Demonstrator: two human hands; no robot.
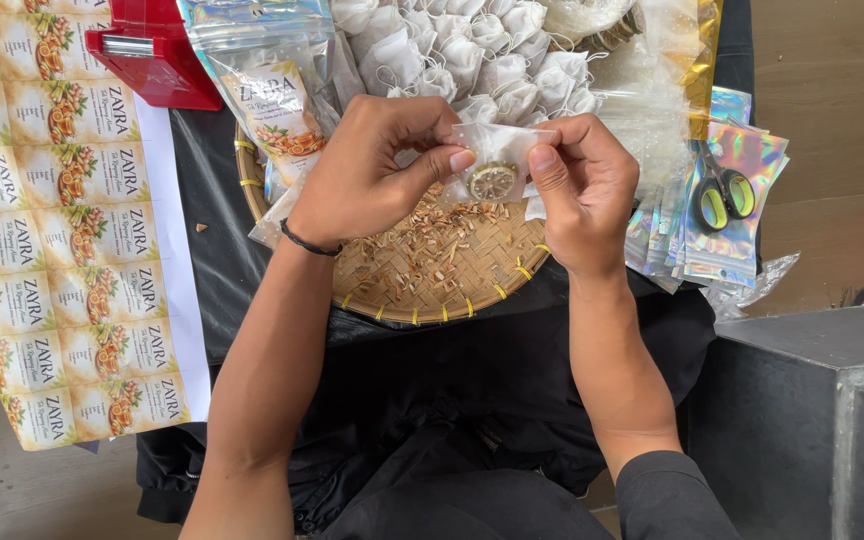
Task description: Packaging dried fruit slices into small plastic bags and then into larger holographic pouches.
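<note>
**Q:** Where was the small white filter bag [497,160], and which hand was nearer to it?

**A:** It was held above the round woven tray [432,285], between both hands. The left hand [367,170] pinched its left edge with thumb and forefinger; the right hand [582,190] pinched its right edge the same way. Neither hand was nearer: each was in contact. The bag's long axis ran roughly left to right, from one hand to the other. One dried citrus slice [492,181] showed through the lower part of the bag.

**Q:** What were the counts?

**A:** One bag in hand and one slice inside it. One tray, carrying scattered dried wood-coloured chips. One pair of scissors [722,193] with green-lined handles lay on a stack of holographic pouches [742,215] to the right; the pouch count could not be determined. A heap of tied white filter bags [472,55] lay beyond the tray, too many and too overlapped to count. One red sealing tool [152,50] and one sheet of printed labels [62,220] lay to the left.
</note>
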